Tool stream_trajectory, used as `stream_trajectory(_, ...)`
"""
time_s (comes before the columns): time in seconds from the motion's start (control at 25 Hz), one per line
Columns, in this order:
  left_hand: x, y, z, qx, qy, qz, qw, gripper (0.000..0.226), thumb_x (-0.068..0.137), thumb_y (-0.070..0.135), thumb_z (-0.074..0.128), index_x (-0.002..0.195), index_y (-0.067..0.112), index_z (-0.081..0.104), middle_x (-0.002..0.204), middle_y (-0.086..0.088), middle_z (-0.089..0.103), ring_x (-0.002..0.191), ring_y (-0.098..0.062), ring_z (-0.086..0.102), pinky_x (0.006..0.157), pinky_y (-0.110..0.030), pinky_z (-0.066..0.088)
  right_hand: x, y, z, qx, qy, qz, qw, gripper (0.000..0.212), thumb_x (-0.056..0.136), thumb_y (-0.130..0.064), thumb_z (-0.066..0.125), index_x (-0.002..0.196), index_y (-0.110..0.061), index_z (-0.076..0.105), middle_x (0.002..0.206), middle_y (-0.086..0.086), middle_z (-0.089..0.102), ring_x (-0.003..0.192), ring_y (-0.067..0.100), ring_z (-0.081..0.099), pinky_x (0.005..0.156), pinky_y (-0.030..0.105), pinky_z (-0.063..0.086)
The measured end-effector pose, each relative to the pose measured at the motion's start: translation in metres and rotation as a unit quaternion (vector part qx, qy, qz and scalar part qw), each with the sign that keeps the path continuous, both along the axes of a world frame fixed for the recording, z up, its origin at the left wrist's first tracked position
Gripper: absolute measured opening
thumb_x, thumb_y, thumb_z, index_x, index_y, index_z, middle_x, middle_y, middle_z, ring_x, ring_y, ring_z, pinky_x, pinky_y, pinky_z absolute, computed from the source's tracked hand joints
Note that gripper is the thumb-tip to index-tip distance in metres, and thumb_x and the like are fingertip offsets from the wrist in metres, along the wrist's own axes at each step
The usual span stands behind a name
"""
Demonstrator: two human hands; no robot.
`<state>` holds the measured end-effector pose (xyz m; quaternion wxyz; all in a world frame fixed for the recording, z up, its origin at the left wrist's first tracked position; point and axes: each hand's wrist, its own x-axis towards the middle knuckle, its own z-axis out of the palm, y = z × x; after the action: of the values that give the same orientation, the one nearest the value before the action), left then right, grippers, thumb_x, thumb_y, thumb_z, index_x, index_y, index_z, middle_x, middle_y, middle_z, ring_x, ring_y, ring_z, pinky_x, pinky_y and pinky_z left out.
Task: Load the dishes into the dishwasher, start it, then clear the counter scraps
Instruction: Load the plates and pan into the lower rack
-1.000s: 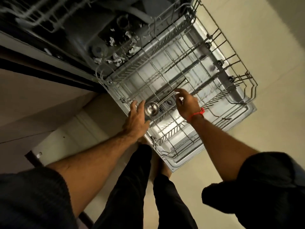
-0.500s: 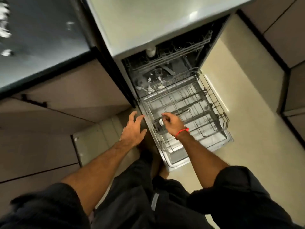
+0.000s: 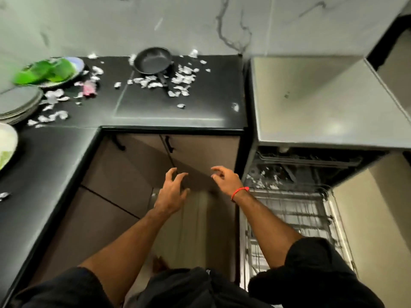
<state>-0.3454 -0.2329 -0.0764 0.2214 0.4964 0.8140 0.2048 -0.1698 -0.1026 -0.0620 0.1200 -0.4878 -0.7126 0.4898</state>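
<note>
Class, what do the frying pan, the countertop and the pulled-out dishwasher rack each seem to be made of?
Frying pan: probably non-stick coated metal, matt dark grey all over.
Countertop: likely polished stone or a similar slab, black and glossy with soft reflections.
Dishwasher rack: thin metal wire in an open grid, pale grey, possibly coated.

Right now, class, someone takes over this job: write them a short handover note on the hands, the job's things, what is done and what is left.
Left hand and right hand: both free, fingers loosely curled, in front of the cabinets.
Dishwasher open, lower rack pulled out; blurred, contents unclear.
On the counter: black pan, stacked plates, plate of green items, white scraps.
Done: nothing certain.
Left: load these, start the machine, clear the scraps.
</note>
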Motion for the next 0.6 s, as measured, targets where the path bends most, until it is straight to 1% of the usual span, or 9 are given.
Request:
stream_trajectory(0.08,-0.032,-0.017,0.005,0.019,-0.008,0.036,0.999,0.056,0.09,0.023,0.071,0.142,0.022,0.05,0.159,-0.007,0.017,0.134,-0.031,0.048,0.104,-0.053,0.048,-0.04,-0.006,0.012,0.008,0.011,0.03,0.999,0.031,0.094,-0.015,0.06,0.124,-0.017,0.065,0.106,0.007,0.072,0.103,0.023,0.066,0.099,0.035,0.048)
stream_trajectory(0.2,-0.08,-0.037,0.016,0.049,-0.01,0.073,0.996,0.055,0.09,0.022,0.071,0.141,0.022,0.052,0.158,-0.009,0.018,0.132,-0.031,0.048,0.105,-0.055,0.046,-0.094,-0.013,0.023,0.019,0.023,0.065,0.997,0.03,0.093,-0.012,0.06,0.122,-0.016,0.065,0.102,0.009,0.073,0.1,0.028,0.067,0.101,0.041,0.046)
stream_trajectory(0.32,-0.163,-0.069,0.031,0.072,0.015,0.158,0.985,0.052,0.091,0.025,0.07,0.14,0.026,0.053,0.157,-0.006,0.022,0.138,-0.026,0.042,0.106,-0.058,0.043,-0.18,-0.03,0.044,0.02,0.052,0.106,0.993,0.029,0.092,-0.008,0.059,0.12,-0.014,0.065,0.096,0.013,0.073,0.09,0.029,0.068,0.095,0.043,0.051)
stream_trajectory(0.36,-0.188,-0.079,0.036,0.07,0.022,0.189,0.979,0.051,0.091,0.027,0.07,0.139,0.028,0.054,0.158,-0.004,0.023,0.139,-0.026,0.041,0.105,-0.059,0.042,-0.209,-0.037,0.051,0.015,0.064,0.121,0.99,0.029,0.092,-0.007,0.058,0.12,-0.013,0.065,0.096,0.014,0.073,0.084,0.028,0.068,0.092,0.043,0.053)
stream_trajectory(0.44,-0.23,-0.1,0.044,0.077,0.032,0.234,0.969,0.048,0.091,0.027,0.07,0.137,0.029,0.056,0.156,-0.003,0.026,0.139,-0.026,0.039,0.105,-0.058,0.04,-0.261,-0.049,0.061,0.01,0.083,0.142,0.986,0.03,0.092,-0.007,0.058,0.122,-0.011,0.064,0.095,0.011,0.073,0.074,0.022,0.066,0.082,0.036,0.056)
stream_trajectory(0.52,-0.262,-0.121,0.052,0.096,0.034,0.269,0.958,0.045,0.09,0.025,0.07,0.134,0.03,0.059,0.155,-0.002,0.03,0.139,-0.026,0.038,0.105,-0.057,0.037,-0.31,-0.063,0.067,-0.004,0.096,0.155,0.983,0.03,0.093,-0.009,0.057,0.122,-0.015,0.064,0.095,0.006,0.073,0.072,0.018,0.067,0.072,0.029,0.054)
stream_trajectory(0.6,-0.294,-0.148,0.059,0.111,0.038,0.3,0.947,0.042,0.091,0.024,0.069,0.131,0.031,0.06,0.154,-0.001,0.033,0.138,-0.024,0.041,0.107,-0.055,0.038,-0.359,-0.083,0.07,-0.023,0.112,0.172,0.978,0.03,0.094,-0.008,0.056,0.121,-0.018,0.063,0.096,0.006,0.073,0.073,0.017,0.067,0.067,0.025,0.05)
